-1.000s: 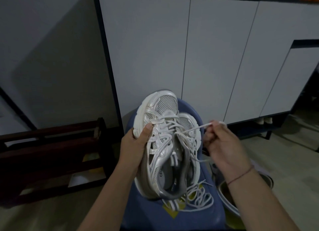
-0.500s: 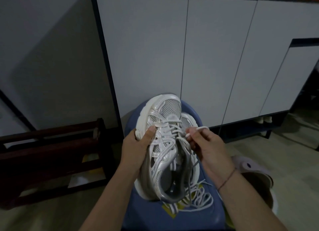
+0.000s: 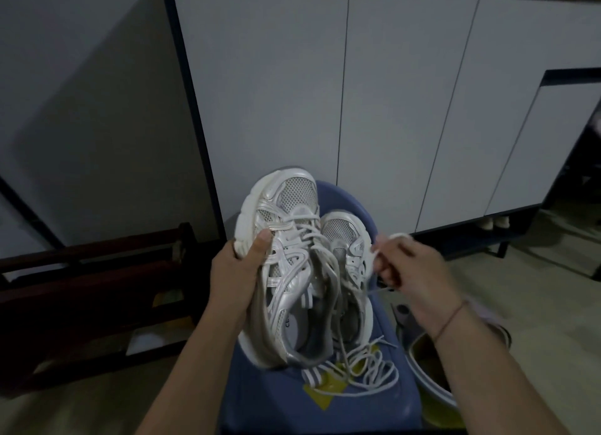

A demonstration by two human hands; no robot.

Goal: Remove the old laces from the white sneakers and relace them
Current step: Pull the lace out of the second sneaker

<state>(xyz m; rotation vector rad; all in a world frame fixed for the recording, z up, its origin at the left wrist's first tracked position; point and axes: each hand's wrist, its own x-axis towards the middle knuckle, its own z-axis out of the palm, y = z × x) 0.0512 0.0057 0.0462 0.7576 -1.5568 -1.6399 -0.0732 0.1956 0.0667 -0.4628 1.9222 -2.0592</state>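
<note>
**Now unlacing: one white sneaker gripped over a blue stool**

The left hand [image 3: 239, 272] grips the nearer sneaker [image 3: 286, 239] by its outer side, thumb pressed on the upper, toe pointing up and away. The second sneaker [image 3: 351, 249] leans against it on the right, touching, its inner side hidden behind the first. The right hand [image 3: 413, 272] is blurred, but its fingers are curled round a white lace [image 3: 395, 236] just beside the second sneaker's toe.

Both heels sit low over the blue stool [image 3: 341, 408], where a loose lace [image 3: 370, 369] lies in a tangled heap. Behind stands a white-doored cabinet [image 3: 406, 109]. A dark wooden rack [image 3: 81, 288] stands at the left. The right forearm covers part of a rounded, grey-rimmed thing [image 3: 422, 366] on the floor; what it is, I cannot tell.
</note>
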